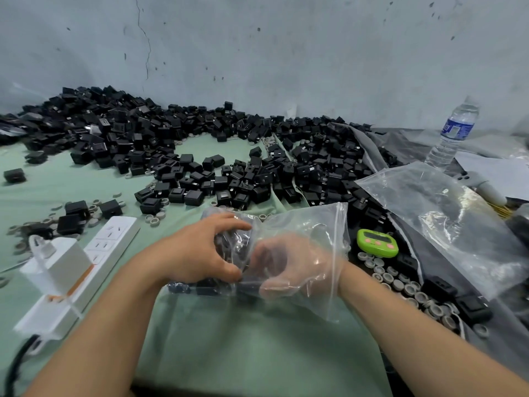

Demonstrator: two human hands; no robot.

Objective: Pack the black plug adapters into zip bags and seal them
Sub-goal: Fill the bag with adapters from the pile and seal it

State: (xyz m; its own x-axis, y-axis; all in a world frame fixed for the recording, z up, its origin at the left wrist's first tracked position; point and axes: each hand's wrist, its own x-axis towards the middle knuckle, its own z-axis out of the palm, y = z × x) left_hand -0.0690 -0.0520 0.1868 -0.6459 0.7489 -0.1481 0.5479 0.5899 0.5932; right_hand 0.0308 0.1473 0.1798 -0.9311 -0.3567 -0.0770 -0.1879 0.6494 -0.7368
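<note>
Green cloth [243,353] under a stained wall [286,53], w/ a big heap of adapters [200,156] behind. The bag [315,224] lies between our hands. Left hand [197,253] grips its closed end from outside; right hand [297,267] is inside via the mouth, fingers curled on a few adapters, it seems. Risks: pulling out could snag the zip edge & drag pieces out — prongs may tear the thin film, overfilling would block the seal.
</note>
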